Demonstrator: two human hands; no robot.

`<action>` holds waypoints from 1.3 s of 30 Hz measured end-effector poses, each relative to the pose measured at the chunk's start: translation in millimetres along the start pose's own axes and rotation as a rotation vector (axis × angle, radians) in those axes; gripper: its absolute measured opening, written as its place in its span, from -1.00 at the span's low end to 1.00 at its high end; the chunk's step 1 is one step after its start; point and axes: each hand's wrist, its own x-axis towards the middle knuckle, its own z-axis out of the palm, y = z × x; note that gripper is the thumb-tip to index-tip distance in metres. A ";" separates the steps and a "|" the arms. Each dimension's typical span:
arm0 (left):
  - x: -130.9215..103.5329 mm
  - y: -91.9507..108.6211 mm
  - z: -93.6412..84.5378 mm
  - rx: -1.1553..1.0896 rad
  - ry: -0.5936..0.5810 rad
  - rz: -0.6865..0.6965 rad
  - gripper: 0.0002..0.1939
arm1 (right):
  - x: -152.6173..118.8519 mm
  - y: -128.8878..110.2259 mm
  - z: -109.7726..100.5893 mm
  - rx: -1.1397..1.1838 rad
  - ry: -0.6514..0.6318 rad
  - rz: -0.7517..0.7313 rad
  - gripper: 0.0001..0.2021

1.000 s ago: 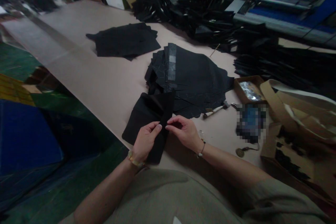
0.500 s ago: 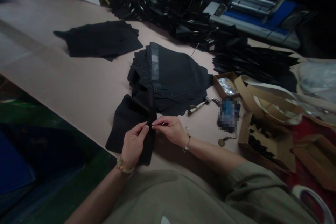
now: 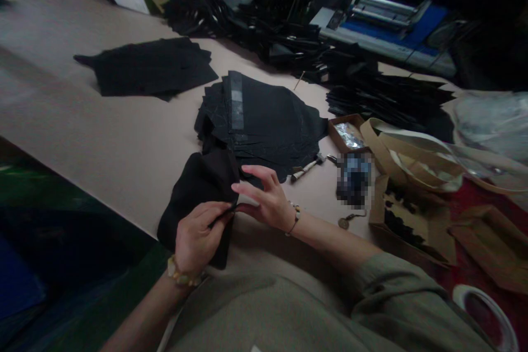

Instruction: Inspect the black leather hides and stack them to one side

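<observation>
The person stood at the near edge of the pale table (image 3: 136,132), with a black piece (image 3: 187,192) lying beside that edge and jutting a little over it. The left hand (image 3: 196,239) had the piece's right border pinched between thumb and fingers. The right hand (image 3: 268,201) was spread at the same border, index and middle fingers lifted away from the thumb; the thumb's tip reached close to the left fingertips, and I couldn't tell whether it pressed on the material.

Just beyond, farther in from the near edge, lay a stack of black pieces (image 3: 272,110), a pale strip along its left side. A second dark stack (image 3: 152,69) sat apart, toward the table's far left. To the right of the hands I could see a small hammer (image 3: 305,169) near the first stack, then a shallow box (image 3: 333,131) of shiny bits. An open carton (image 3: 439,225) with black scraps stood farther right. Along the far edge, black material (image 3: 272,38) was heaped in a long row.
</observation>
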 end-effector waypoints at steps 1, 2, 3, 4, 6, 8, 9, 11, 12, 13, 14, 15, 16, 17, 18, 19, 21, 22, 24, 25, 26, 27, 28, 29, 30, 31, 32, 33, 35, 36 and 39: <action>-0.4 -1.0 -1.8 0.064 -0.018 0.088 -0.83 | -0.8 0.1 -2.1 -0.121 0.010 -0.134 -0.69; -0.6 -1.3 -3.5 0.126 -0.031 0.165 -0.82 | -1.6 0.4 -3.5 -0.209 0.013 -0.243 -0.77; -0.6 -1.0 -4.9 0.181 -0.039 0.229 -0.81 | -2.5 1.0 -4.1 -0.260 0.006 -0.326 -0.83; -0.4 -0.1 -6.1 0.225 -0.045 0.280 -0.80 | -3.3 1.8 -4.1 -0.284 -0.005 -0.379 -0.86; 0.4 2.4 -7.6 0.288 -0.051 0.363 -0.79 | -4.4 3.5 -3.1 -0.284 -0.043 -0.413 -0.87; 0.8 4.1 -8.2 0.327 -0.054 0.409 -0.78 | -4.7 4.4 -2.3 -0.270 -0.074 -0.403 -0.85; 0.8 4.1 -8.3 0.340 -0.058 0.422 -0.78 | -4.7 4.3 -2.3 -0.264 -0.089 -0.395 -0.85; 0.3 2.7 -8.2 0.356 -0.068 0.439 -0.78 | -4.3 3.4 -3.1 -0.247 -0.129 -0.389 -0.83; 0.0 1.4 -8.3 0.361 -0.076 0.447 -0.77 | -4.1 2.7 -3.6 -0.239 -0.149 -0.385 -0.83; -0.4 0.0 -8.4 0.366 -0.082 0.455 -0.77 | -3.9 1.9 -4.1 -0.233 -0.166 -0.380 -0.83; -0.6 -1.4 -8.8 0.374 -0.081 0.460 -0.77 | -3.7 1.2 -4.5 -0.225 -0.176 -0.373 -0.84; -0.7 -2.6 -9.2 0.384 -0.076 0.462 -0.78 | -3.5 0.5 -4.7 -0.215 -0.180 -0.365 -0.85; -0.6 -3.6 -9.8 0.395 -0.067 0.463 -0.79 | -3.4 0.0 -4.7 -0.205 -0.182 -0.355 -0.86; -0.2 -4.3 -10.5 0.405 -0.058 0.465 -0.82 | -3.3 -0.3 -4.5 -0.195 -0.179 -0.343 -0.87; 0.2 -4.8 -11.3 0.414 -0.049 0.471 -0.84 | -3.4 -0.5 -4.0 -0.185 -0.174 -0.333 -0.87; 0.7 -5.2 -11.9 0.421 -0.044 0.482 -0.86 | -3.7 -0.4 -3.4 -0.177 -0.166 -0.323 -0.88; 1.5 -5.4 -13.0 0.432 -0.049 0.506 -0.87 | -4.6 0.0 -2.0 -0.167 -0.150 -0.307 -0.90; 1.9 -5.5 -13.4 0.438 -0.054 0.513 -0.87 | -5.3 0.4 -1.1 -0.164 -0.141 -0.301 -0.90; 2.6 -5.5 -13.8 0.446 -0.072 0.514 -0.87 | -6.6 1.3 0.4 -0.163 -0.132 -0.291 -0.91; 3.0 -5.5 -14.0 0.449 -0.082 0.511 -0.88 | -7.2 1.6 1.1 -0.165 -0.130 -0.289 -0.91; 3.5 -5.6 -14.2 0.452 -0.095 0.511 -0.88 | -7.7 1.9 1.6 -0.167 -0.128 -0.291 -0.91; 4.2 -5.7 -14.4 0.453 -0.111 0.516 -0.88 | -8.0 2.1 2.0 -0.167 -0.128 -0.295 -0.91; 4.8 -6.0 -14.8 0.454 -0.134 0.526 -0.88 | -8.1 2.0 2.2 -0.166 -0.131 -0.301 -0.91; 5.5 -6.4 -15.3 0.455 -0.155 0.539 -0.87 | -7.9 1.8 2.1 -0.164 -0.136 -0.309 -0.90; 6.1 -6.9 -15.8 0.456 -0.174 0.551 -0.86 | -7.5 1.2 1.8 -0.162 -0.142 -0.317 -0.90; 6.6 -7.4 -16.4 0.458 -0.190 0.561 -0.85 | -6.9 0.5 1.2 -0.161 -0.148 -0.327 -0.90; 6.9 -8.0 -16.9 0.459 -0.201 0.568 -0.84 | -6.1 -0.3 0.4 -0.162 -0.153 -0.336 -0.90; 7.1 -8.4 -17.5 0.462 -0.203 0.570 -0.83 | -5.2 -1.3 -0.5 -0.165 -0.155 -0.346 -0.90; 7.4 -8.7 -18.5 0.473 -0.199 0.567 -0.80 | -3.7 -2.8 -2.4 -0.181 -0.159 -0.368 -0.89; 7.7 -8.5 -18.9 0.480 -0.201 0.569 -0.78 | -3.2 -3.2 -3.3 -0.194 -0.166 -0.382 -0.88; 10.0 -7.1 -19.8 0.486 -0.224 0.596 -0.75 | -3.2 -2.8 -4.3 -0.222 -0.183 -0.428 -0.86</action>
